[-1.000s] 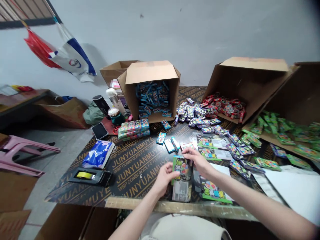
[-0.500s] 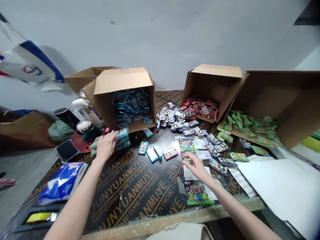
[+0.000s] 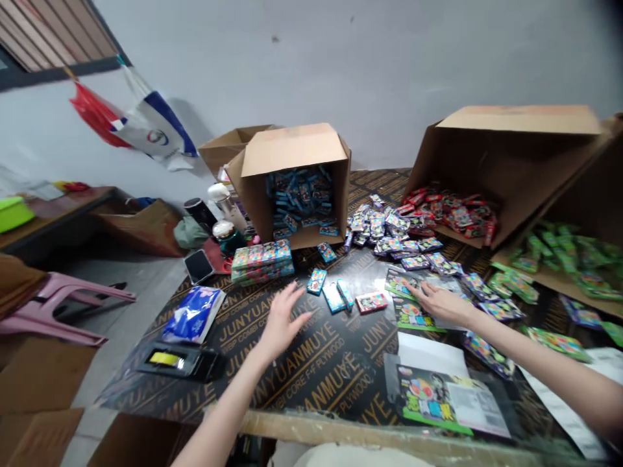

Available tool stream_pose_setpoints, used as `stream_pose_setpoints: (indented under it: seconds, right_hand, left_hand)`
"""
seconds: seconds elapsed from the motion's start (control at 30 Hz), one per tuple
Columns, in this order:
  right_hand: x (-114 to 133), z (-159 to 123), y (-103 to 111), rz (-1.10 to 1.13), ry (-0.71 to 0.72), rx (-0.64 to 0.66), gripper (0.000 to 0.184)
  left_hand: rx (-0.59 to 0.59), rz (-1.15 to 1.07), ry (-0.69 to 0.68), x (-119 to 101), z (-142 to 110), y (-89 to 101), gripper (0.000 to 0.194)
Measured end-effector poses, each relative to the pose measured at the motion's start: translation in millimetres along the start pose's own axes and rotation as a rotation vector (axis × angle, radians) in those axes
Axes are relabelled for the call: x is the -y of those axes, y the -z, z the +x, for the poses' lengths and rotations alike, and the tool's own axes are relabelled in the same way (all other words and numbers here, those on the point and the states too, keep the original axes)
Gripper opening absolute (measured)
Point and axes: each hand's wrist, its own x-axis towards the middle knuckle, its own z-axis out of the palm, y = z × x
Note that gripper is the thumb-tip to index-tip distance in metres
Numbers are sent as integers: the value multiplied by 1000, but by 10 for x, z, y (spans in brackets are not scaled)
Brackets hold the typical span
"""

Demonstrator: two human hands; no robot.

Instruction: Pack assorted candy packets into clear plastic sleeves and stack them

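My left hand point(image 3: 285, 321) hovers over the dark table with fingers spread and nothing in it. Beyond it stands a neat stack of small blue-topped packs point(image 3: 263, 263). Between my hands lie a loose blue pack point(image 3: 317, 281), an upright narrow blue pack beside a pale blue one point(image 3: 333, 297), and a red pack point(image 3: 370, 301). My right hand point(image 3: 440, 303) reaches across flat printed bags point(image 3: 418, 314), fingers stretched out at their upper edge; whether it touches them is unclear. Nearer me lies another printed bag with green lettering point(image 3: 433, 399).
Cardboard boxes hold blue packs point(image 3: 304, 194), red packs point(image 3: 452, 211) and green packs point(image 3: 574, 256). Purple packs point(image 3: 384, 227) are heaped between them. At left are a tape dispenser point(image 3: 178, 361), a blue pouch point(image 3: 195, 314), a phone point(image 3: 198, 266) and bottles point(image 3: 228, 235).
My left hand has left the stack of blue packs and come nearer me, fingers opening. My right hand has moved forward over the upper printed bags. The view has turned left.
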Motion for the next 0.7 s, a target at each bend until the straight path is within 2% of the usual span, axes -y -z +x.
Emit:
stream_pose_setpoints:
  seconds: [0.07,0.13,0.17,0.23,0.3,0.33,0.37,0.4,0.43,0.5,0.57,0.63,0.7]
  right_hand:
    - [-10,-47,9,9,-12,6,58]
    - [-5,-53,122,88,-89,-4,56]
    - [35,-30,223,141,-160,-44,53]
    - [258,70,505,266,-343,-205,48]
    - [704,212,854,441,-484,-431,46]
    - [988,280,1032,559,-487,-510,46]
    - [1285,338,1199,692,-425,-536,45]
    - [1570,383,1346,834,-341,-519,44]
    - [1817,415,1467,969,-235,-448,43]
    - [2133,446,1619,1110,-97,-379,42]
    - [2197,453,1666,1143,-151,-446,42]
    - [2096,454,1652,1119,-308,-585,42]
    - [1957,457,1626,1103,-403,-654,42]
  left_hand:
    - [52,-182,58,-58,-191,-97,45]
    - [68,-335,112,-144,-305,-165,42]
    - [68,-404,133,-207,-332,-194,41]
    - [58,-563,156,-376,-335,-258,45]
    - [32,-747,150,-584,-299,-347,61]
    - [16,-845,141,-687,-277,-401,71]
    - [1,-948,138,-782,-260,-458,79]
    - [-11,-1056,158,-861,-252,-512,81]
    - [-12,-1168,206,-921,-254,-559,76]
    - [33,-1391,350,-978,-298,-612,60]
    - [136,-1538,428,-971,-384,-598,53]
    - [300,-1586,364,-939,-483,-537,53]
    - [430,-1556,267,-919,-563,-462,57]
